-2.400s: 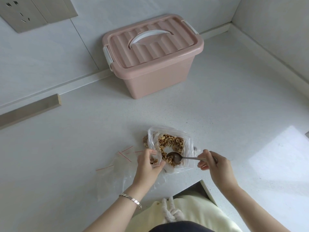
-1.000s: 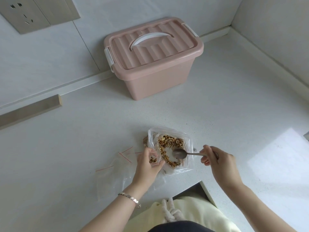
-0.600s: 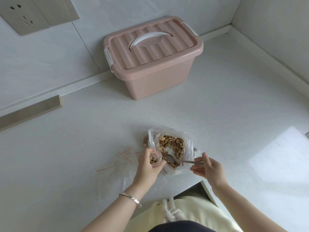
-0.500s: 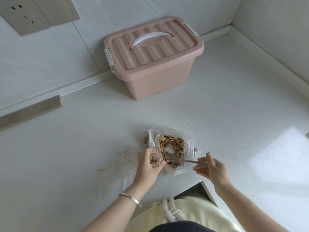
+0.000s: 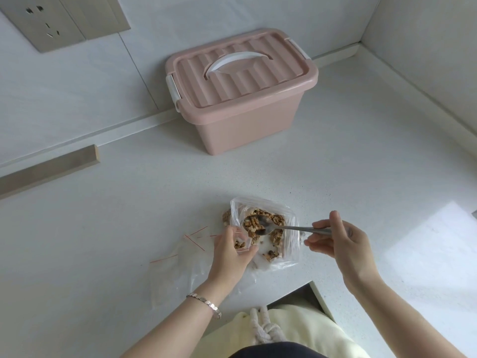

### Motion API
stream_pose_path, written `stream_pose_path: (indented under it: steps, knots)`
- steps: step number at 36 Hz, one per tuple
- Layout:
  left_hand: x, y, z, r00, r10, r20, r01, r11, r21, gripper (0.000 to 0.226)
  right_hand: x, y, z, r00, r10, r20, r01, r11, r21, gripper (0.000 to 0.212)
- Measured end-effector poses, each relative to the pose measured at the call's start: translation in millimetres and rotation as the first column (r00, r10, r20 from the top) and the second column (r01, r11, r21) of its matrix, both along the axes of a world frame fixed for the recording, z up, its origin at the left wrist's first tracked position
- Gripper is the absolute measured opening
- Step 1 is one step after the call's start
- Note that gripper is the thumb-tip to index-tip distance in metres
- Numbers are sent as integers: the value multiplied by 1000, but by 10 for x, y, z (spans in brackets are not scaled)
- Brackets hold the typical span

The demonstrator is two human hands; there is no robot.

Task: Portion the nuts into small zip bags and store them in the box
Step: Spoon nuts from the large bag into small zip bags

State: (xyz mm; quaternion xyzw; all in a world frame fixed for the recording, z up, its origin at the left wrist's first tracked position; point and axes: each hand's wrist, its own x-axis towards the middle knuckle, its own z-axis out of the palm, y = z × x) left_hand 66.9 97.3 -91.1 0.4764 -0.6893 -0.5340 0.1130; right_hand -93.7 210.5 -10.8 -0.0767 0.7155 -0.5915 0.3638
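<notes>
Right hand (image 5: 340,241) pinches the spoon (image 5: 286,228) near the end of its handle, grip clamped tight, with the bowl poised over the nuts (image 5: 277,219) in the big open bag (image 5: 291,254) on the desk (image 5: 348,164). Just beside it, the left hand (image 5: 229,254) has its grip closed round the small zip bag (image 5: 240,242), mouth up, a few nuts inside. The trick here, I'd say, is to carry the spoon level, hold that narrow mouth wide and tip well inside it. Spare zip bags (image 5: 175,275) lie flat to the left. The pink box (image 5: 240,99) stands at the back, lid on.

Spoon (image 5: 287,227) over nuts (image 5: 278,219), small bag (image 5: 240,243) beside
</notes>
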Motion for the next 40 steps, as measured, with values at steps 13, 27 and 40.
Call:
stream_pose_path:
  steps: [13, 27, 40]
  knots:
    - [-70, -66, 29, 994, 109, 5, -109, 994, 5, 34, 321, 16, -18, 946, 102, -308, -122, 992, -45, 39]
    - [-38, -60, 131, 993, 105, -61, -109, 992, -62, 25, 189, 17, 91, 606, 183, -774, -332, 943, -37, 39]
    - [-2, -1301, 123, 902, 410, 137, -347, 876, -335, 35, -7, 4, -56, 892, 91, -442, -65, 995, 75, 46]
